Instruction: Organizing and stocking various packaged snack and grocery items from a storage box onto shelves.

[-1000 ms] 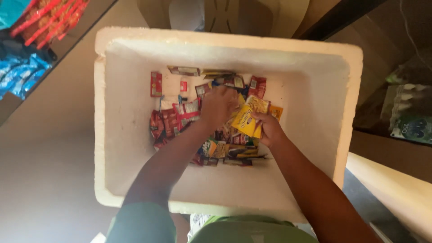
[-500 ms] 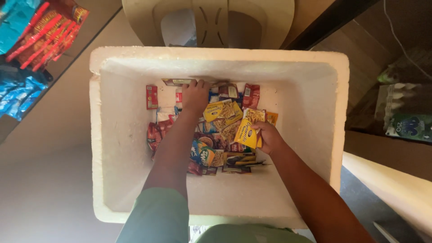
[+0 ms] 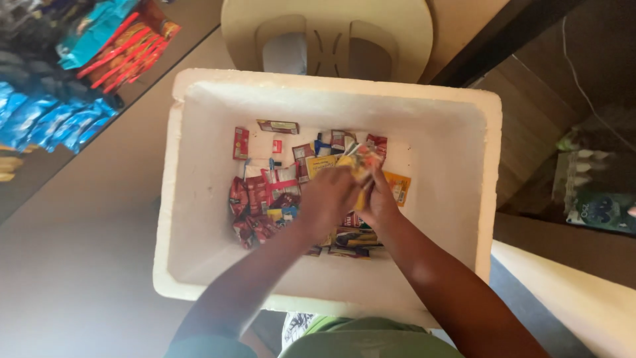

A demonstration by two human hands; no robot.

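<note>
Yellow packets [image 3: 358, 169] pinched between your left hand [image 3: 329, 197] and right hand [image 3: 379, 199], fingers closed on them, mid-box above loose sachets [image 3: 262, 199], white foam box [image 3: 199, 172] walls well apart, bare floor strip nearest you.

Both forearms are bare to above the elbow; a green short sleeve [image 3: 199, 345] edges the left upper arm; the same green cloth of the shirt [image 3: 358, 338] covers the chest below.

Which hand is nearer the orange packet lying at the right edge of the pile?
Right. The right hand sits just beside the orange packet, which lies flat immediately to its right. The left hand is farther off, on the other side of the right hand, both holding yellow packets.
</note>
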